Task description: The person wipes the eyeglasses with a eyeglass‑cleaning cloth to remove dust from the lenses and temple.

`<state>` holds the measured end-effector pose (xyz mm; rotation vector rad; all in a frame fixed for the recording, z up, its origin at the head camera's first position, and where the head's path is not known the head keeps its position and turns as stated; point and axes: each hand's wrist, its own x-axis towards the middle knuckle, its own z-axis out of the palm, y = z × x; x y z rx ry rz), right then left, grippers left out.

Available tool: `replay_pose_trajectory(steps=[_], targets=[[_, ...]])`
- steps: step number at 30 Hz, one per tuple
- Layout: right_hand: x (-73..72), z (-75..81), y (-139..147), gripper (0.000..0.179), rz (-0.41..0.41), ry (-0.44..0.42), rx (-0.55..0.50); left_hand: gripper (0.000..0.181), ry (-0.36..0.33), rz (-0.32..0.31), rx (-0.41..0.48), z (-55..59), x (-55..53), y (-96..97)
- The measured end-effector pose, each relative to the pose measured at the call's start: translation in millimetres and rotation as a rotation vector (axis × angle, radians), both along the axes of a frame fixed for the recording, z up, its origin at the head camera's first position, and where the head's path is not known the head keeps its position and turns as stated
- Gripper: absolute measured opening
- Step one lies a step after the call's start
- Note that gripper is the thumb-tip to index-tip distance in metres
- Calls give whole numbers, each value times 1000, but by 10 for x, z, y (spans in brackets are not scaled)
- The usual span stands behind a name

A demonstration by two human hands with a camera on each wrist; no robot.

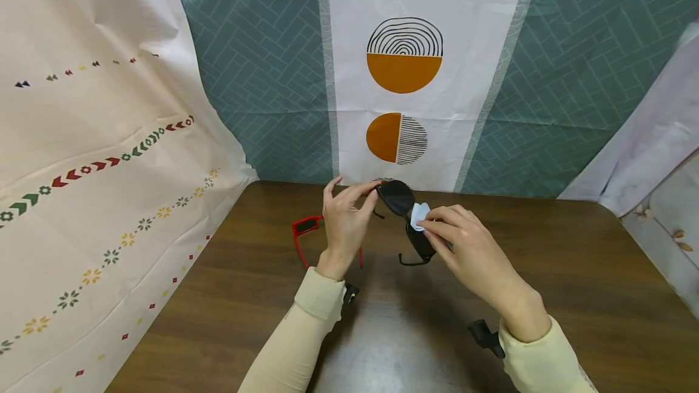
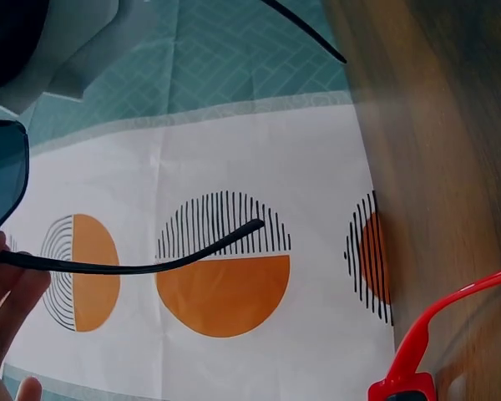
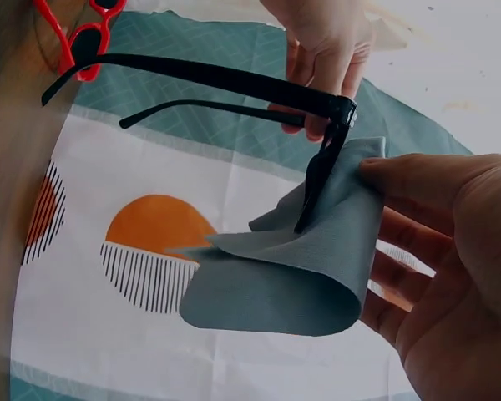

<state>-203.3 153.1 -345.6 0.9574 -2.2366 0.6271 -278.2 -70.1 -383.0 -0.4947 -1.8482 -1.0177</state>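
Black sunglasses are held up above the table, tilted, with both temples unfolded. My left hand pinches them at the hinge end of one lens, thumb against fingers. A small light-blue cloth is pinched between the thumb and fingers of my right hand, against the sunglasses near the bridge. In the right wrist view the cloth is folded and drapes around part of the frame, hiding some of it. One thin black temple stretches out from the left fingers in the left wrist view.
Red sunglasses lie on the brown wooden table behind my left hand, partly hidden by it. A patterned curtain hangs along the table's back edge, and a cream cloth hangs at the left.
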Motion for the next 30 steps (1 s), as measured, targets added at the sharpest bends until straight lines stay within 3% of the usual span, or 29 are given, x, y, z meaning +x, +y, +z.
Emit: replay_pose_trajectory(steps=[8, 15, 30], targets=[[-28, -8, 67, 25, -39, -33, 3, 12, 3, 44, 16, 20, 0, -5], [-19, 27, 114, 22, -20, -50, 55, 11, -26, 102, 24, 25, -10, -49], [12, 70, 153, 14, -16, -115, 106, 12, -102, 146, 67, 27, -62, -124]])
